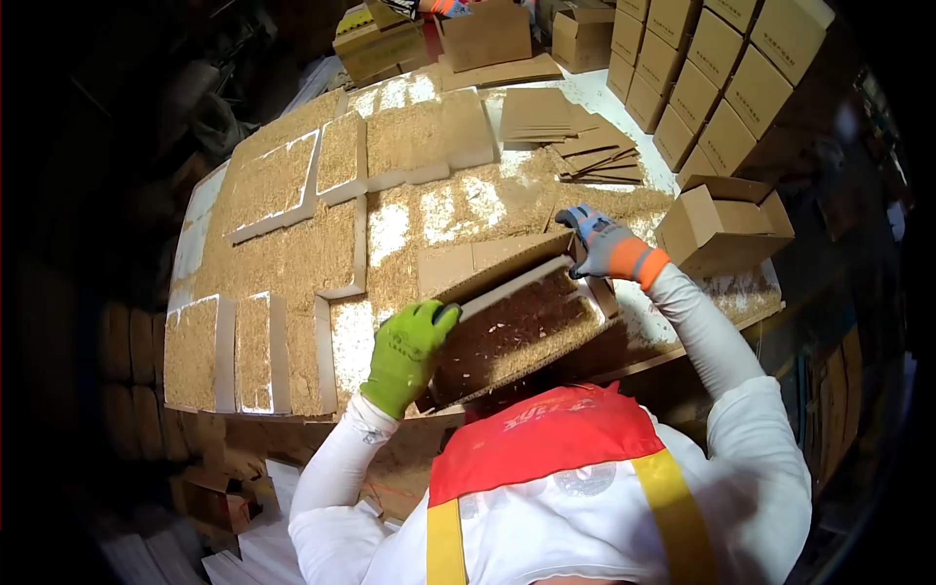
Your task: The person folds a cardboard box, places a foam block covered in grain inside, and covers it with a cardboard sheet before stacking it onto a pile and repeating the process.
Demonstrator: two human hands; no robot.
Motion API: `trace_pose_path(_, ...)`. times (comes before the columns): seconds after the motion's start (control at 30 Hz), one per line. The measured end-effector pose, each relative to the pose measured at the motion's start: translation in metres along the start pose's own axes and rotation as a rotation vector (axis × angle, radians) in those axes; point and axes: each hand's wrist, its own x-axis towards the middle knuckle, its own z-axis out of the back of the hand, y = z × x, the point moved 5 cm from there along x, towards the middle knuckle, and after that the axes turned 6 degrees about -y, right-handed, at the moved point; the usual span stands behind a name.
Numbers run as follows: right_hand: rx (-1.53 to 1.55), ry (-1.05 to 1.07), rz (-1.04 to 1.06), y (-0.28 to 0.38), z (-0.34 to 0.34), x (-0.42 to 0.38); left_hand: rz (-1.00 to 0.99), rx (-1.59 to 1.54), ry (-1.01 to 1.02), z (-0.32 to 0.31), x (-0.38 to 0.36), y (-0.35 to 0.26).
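Observation:
An open cardboard box (468, 285) lies at the table's near edge, in front of my red and yellow apron (546, 439). In it is a pale-rimmed block or tray (517, 336) with a dark brown face, sprinkled with tan flakes along its near side. My left hand (408, 353), in a green glove, is closed around the left end of the box. At the far right corner, my right hand (606, 246), in a grey, blue and orange glove, grips the box edge. The fingertips of both hands are partly hidden.
Flake-covered white-sided blocks (273, 185) lie across the table's left and back. Flat cardboard pieces (538, 115) lie behind the box. To the right stand an open carton (721, 216) and stacked closed cartons (717, 93). Another person's gloved hand (447, 7) shows at the top.

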Motion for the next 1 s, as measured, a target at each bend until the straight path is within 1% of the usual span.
trace_pose_path(0.03, 0.38, -0.077, 0.099, 0.0, 0.01, -0.006, -0.033, 0.026, 0.049, -0.001, -0.003, -0.007)
trace_pose_path(0.07, 0.451, -0.13, 0.13, 0.013, 0.03, -0.013, -0.105, 0.144, 0.128, -0.002, -0.008, -0.021)
trace_pose_path(0.1, 0.53, -0.175, 0.155, 0.03, 0.051, -0.022, -0.193, 0.244, 0.164, -0.01, -0.015, -0.033)
trace_pose_path(0.13, 0.504, -0.322, 0.398, 0.05, 0.064, -0.031, -0.213, 0.232, 0.145, -0.021, -0.023, -0.042)
trace_pose_path(0.17, 0.588, -0.188, 0.478, 0.062, 0.065, -0.038, -0.235, 0.226, 0.126, -0.03, -0.028, -0.051)
trace_pose_path(0.2, 0.521, -0.036, 0.507, 0.076, 0.063, -0.047, -0.097, 0.008, 0.148, -0.028, -0.026, -0.058)
trace_pose_path(0.23, 0.45, 0.112, 0.532, 0.088, 0.057, -0.055, -0.151, 0.029, 0.109, -0.033, -0.026, -0.067)
trace_pose_path(0.27, 0.227, 0.135, 0.639, 0.088, 0.032, -0.057, -0.209, 0.022, 0.12, -0.032, -0.027, -0.074)
trace_pose_path(0.3, -0.027, -0.167, 0.705, 0.077, 0.001, -0.065, -0.27, 0.012, 0.13, -0.031, -0.029, -0.081)
trace_pose_path(0.37, -0.11, 0.222, 0.653, 0.083, -0.044, -0.053, -0.194, -0.157, 0.23, -0.053, -0.039, -0.076)
trace_pose_path(0.4, -0.129, 0.312, 0.628, 0.085, -0.051, -0.052, -0.159, -0.237, 0.277, -0.062, -0.042, -0.074)
trace_pose_path(0.47, -0.171, 0.483, 0.58, 0.086, -0.06, -0.048, -0.224, -0.256, 0.194, -0.051, -0.042, -0.076)
trace_pose_path(0.5, -0.174, 0.48, 0.579, 0.085, -0.061, -0.049, -0.256, -0.269, 0.158, -0.042, -0.043, -0.078)
trace_pose_path(0.53, -0.141, 0.481, 0.57, 0.084, -0.059, -0.051, -0.251, -0.2, 0.228, -0.044, -0.045, -0.081)
trace_pose_path(0.6, -0.034, 0.476, 0.566, 0.076, -0.058, -0.044, -0.241, -0.203, 0.211, -0.035, -0.037, -0.09)
trace_pose_path(0.63, 0.07, 0.376, 0.582, 0.073, -0.055, -0.042, -0.234, -0.21, 0.207, -0.031, -0.036, -0.095)
trace_pose_path(0.7, 0.054, 0.302, 0.634, 0.07, -0.053, -0.042, -0.205, -0.254, 0.256, -0.036, -0.035, -0.091)
trace_pose_path(0.77, -0.002, 0.422, 0.623, 0.074, -0.052, -0.039, -0.152, -0.297, 0.271, -0.058, -0.041, -0.076)
trace_pose_path(0.8, -0.022, 0.425, 0.597, 0.083, -0.045, -0.037, -0.113, -0.33, 0.258, -0.062, -0.041, -0.075)
trace_pose_path(0.83, -0.079, 0.387, 0.539, 0.095, -0.031, -0.035, -0.08, -0.359, 0.242, -0.065, -0.037, -0.074)
trace_pose_path(0.9, 0.134, 0.235, 0.566, 0.113, -0.021, -0.033, -0.005, -0.435, 0.223, -0.073, -0.037, -0.077)
trace_pose_path(0.93, -0.034, 0.231, 0.659, 0.121, -0.029, -0.035, 0.036, -0.435, 0.241, -0.078, -0.037, -0.072)
trace_pose_path(0.97, -0.179, 0.451, 0.554, 0.133, -0.035, -0.032, 0.033, -0.583, 0.198, -0.072, -0.036, -0.061)
trace_pose_path(1.0, -0.104, 0.412, 0.534, 0.127, -0.043, -0.027, 0.075, -0.615, 0.216, -0.069, -0.037, -0.049)
